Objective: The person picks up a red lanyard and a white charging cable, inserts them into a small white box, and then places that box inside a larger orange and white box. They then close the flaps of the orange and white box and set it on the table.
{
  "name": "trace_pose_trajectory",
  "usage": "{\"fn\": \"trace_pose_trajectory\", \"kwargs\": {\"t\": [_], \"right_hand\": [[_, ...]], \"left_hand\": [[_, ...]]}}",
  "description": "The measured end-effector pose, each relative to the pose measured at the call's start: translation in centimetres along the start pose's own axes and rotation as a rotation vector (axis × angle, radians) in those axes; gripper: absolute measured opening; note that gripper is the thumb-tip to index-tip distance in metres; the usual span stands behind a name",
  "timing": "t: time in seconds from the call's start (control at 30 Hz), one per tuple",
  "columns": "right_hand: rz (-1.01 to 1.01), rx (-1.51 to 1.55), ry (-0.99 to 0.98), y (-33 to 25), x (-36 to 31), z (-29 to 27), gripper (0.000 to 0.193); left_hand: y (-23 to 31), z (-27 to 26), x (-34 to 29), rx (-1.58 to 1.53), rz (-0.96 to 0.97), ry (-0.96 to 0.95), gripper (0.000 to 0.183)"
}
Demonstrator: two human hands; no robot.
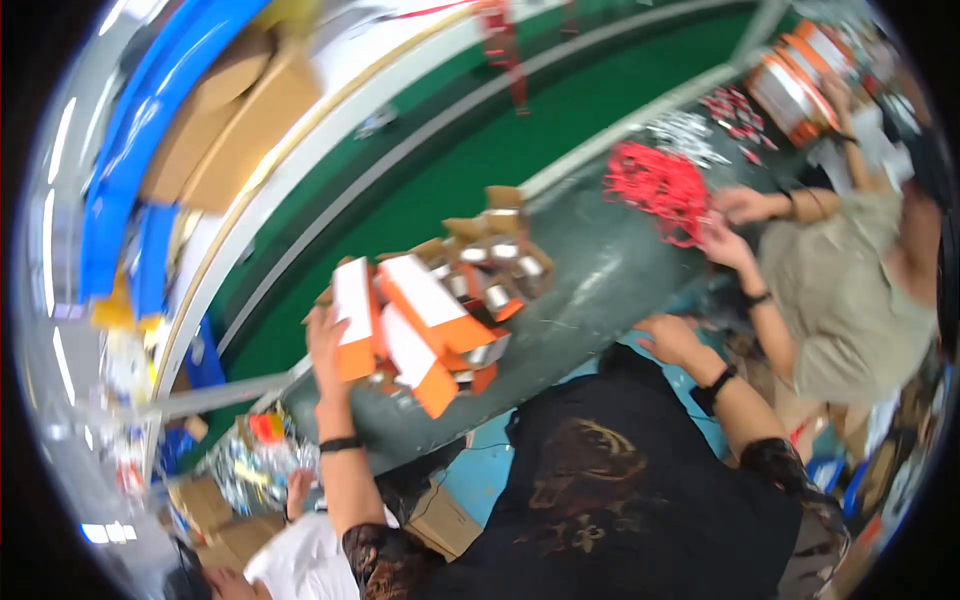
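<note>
Several orange-and-white boxes (pixel 352 315) lie in a tilted pile on the dark green worktable (pixel 590 290). My left hand (pixel 326 345) is closed on the left side of the leftmost box, its thumb near the white face. Beside them, an open brown carton (pixel 535 265) holds several small white-topped, dark items. My right hand (pixel 668 338) is apart from the boxes, at the table's near edge. Its fingers are loosely bent and apart, with nothing seen in them.
To the right, a co-worker's hands (pixel 728 238) touch a heap of red straps (pixel 655 185). Silver pieces (pixel 685 138) lie behind it. A green conveyor belt (pixel 600 100) runs beyond the table. Another person in white (pixel 310 560) is at the lower left.
</note>
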State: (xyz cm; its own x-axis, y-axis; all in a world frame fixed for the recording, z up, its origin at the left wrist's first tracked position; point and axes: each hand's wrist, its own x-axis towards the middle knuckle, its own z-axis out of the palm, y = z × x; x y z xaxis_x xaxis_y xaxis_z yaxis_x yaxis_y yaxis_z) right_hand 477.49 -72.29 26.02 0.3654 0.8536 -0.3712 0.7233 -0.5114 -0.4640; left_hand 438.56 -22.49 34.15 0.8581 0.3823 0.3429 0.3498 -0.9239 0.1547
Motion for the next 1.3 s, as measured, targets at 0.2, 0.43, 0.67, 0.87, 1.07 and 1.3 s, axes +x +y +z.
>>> {"fn": "trace_pose_trajectory", "kwargs": {"t": [0.2, 0.43, 0.67, 0.87, 1.07, 1.3], "right_hand": [[-0.018, 0.167, 0.026, -0.7, -0.2, 0.7, 0.030], [-0.032, 0.315, 0.021, -0.1, 3.0, 3.3, 0.028], [0.245, 0.185, 0.204, -1.2, 10.2, 3.1, 0.043], [0.505, 0.146, 0.377, 3.8, 14.4, 3.9, 0.036], [0.131, 0.120, 0.365, 3.9, 14.2, 8.2, 0.013], [0.179, 1.041, 0.594, 1.8, 12.1, 6.1, 0.005]], "left_hand": [[-0.3, -4.3, -1.6, -0.342, -0.372, 0.294, 0.049], [12.9, -14.0, -2.1, -1.282, -0.793, 1.078, 0.065], [26.3, -13.3, -7.9, -1.586, -0.657, 0.452, 0.088], [32.1, -8.0, -4.6, -1.216, -0.615, 0.451, 0.096], [35.1, -5.4, -1.7, -1.111, -0.664, 0.291, 0.096], [34.2, 0.8, 1.8, -1.084, -0.689, 0.018, 0.067]]}}
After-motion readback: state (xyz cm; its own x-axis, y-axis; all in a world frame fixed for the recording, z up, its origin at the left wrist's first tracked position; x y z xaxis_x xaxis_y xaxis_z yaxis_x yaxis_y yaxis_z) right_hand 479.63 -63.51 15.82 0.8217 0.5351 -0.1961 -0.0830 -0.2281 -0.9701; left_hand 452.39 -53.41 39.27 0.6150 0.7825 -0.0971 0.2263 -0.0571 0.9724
